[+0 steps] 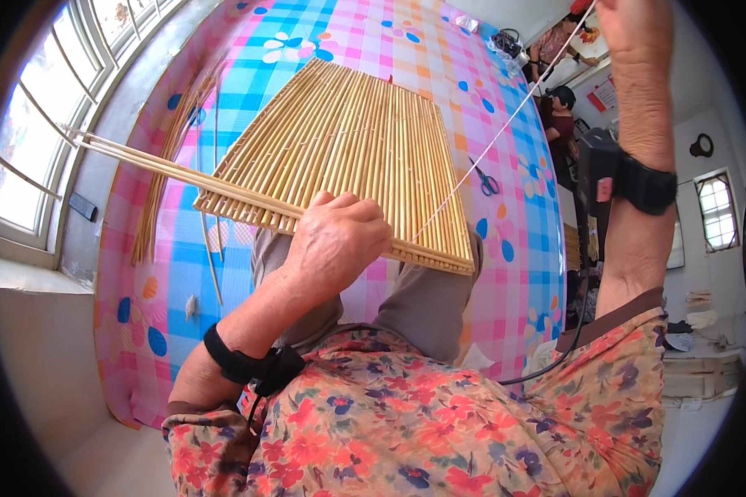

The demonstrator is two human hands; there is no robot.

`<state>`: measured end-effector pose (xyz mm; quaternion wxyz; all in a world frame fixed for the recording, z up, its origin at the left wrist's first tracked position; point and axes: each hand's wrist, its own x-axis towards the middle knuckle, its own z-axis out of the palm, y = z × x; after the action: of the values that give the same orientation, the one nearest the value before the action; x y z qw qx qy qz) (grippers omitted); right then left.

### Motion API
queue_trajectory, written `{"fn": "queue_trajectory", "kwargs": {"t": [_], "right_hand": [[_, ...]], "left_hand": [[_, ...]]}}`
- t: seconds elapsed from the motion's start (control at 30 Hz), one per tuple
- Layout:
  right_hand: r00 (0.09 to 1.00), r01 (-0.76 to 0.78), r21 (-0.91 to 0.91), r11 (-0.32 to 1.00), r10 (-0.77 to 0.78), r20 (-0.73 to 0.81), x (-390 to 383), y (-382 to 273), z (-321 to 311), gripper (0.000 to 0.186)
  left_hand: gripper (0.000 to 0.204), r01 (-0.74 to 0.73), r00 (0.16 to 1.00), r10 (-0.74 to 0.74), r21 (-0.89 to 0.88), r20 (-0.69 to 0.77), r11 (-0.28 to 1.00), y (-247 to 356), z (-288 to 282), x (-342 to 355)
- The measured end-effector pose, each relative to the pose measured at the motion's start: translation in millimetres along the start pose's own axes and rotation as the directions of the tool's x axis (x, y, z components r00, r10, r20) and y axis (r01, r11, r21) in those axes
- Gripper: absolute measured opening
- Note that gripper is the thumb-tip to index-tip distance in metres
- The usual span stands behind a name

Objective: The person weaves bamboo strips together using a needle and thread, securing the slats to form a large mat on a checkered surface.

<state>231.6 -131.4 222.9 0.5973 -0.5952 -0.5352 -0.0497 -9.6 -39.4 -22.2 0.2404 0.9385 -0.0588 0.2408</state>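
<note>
A mat (348, 149) of straw-coloured reed stalks, bound side by side with thread, rests across my knees. My left hand (336, 236) is closed over its near edge, where long loose stalks (157, 166) lie along the edge and stick out toward the window. High at the upper right, my right hand (634, 29) holds a white string (514, 118). The string runs taut and slanting down to the mat's near edge, right of my left hand. The right fingertips are cut off by the top of the picture.
A checked, flowered cloth (506, 331) covers the surface around me. Scissors (488, 184) lie right of the mat. A bundle of thin stalks (153, 190) lies at left, near a dark remote-like object (83, 207) on the sill. Other people (559, 116) are at the far right.
</note>
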Motion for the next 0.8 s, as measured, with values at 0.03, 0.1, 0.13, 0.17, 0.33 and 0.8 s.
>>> {"fn": "queue_trajectory", "kwargs": {"t": [0.03, 0.1, 0.13, 0.17, 0.33, 0.8], "right_hand": [[0.997, 0.053, -0.042, 0.998, -0.055, -0.047, 15, 6, 4, 0.011], [0.981, 0.092, -0.472, 0.877, 0.002, 0.194, -15, 25, 0, 0.010], [0.934, 0.124, -0.546, 0.828, 0.089, 0.346, -37, 38, 2, 0.011], [0.839, 0.167, -0.538, 0.826, 0.168, 0.518, -59, 62, 14, 0.015], [0.676, 0.392, -0.390, 0.833, 0.027, 0.737, -168, 69, 47, 0.016], [0.789, 0.165, -0.392, 0.905, 0.117, 0.603, -186, 33, 47, 0.007]], "left_hand": [[0.013, -0.001, 1.000, 0.001, 0.007, -0.004, 1.000, -2, 1, -2], [0.013, -0.037, 0.999, 0.036, -0.023, -0.038, 0.999, -2, 10, 0], [0.012, -0.050, 0.998, 0.050, 0.007, -0.033, 0.999, 1, 9, 2], [0.012, -0.011, 1.000, 0.012, 0.032, -0.024, 0.999, -2, 8, -6], [0.013, -0.001, 0.997, 0.001, 0.001, -0.078, 1.000, -1, 7, -8], [0.014, -0.015, 0.999, 0.016, 0.019, -0.028, 1.000, 2, 4, -6]]}}
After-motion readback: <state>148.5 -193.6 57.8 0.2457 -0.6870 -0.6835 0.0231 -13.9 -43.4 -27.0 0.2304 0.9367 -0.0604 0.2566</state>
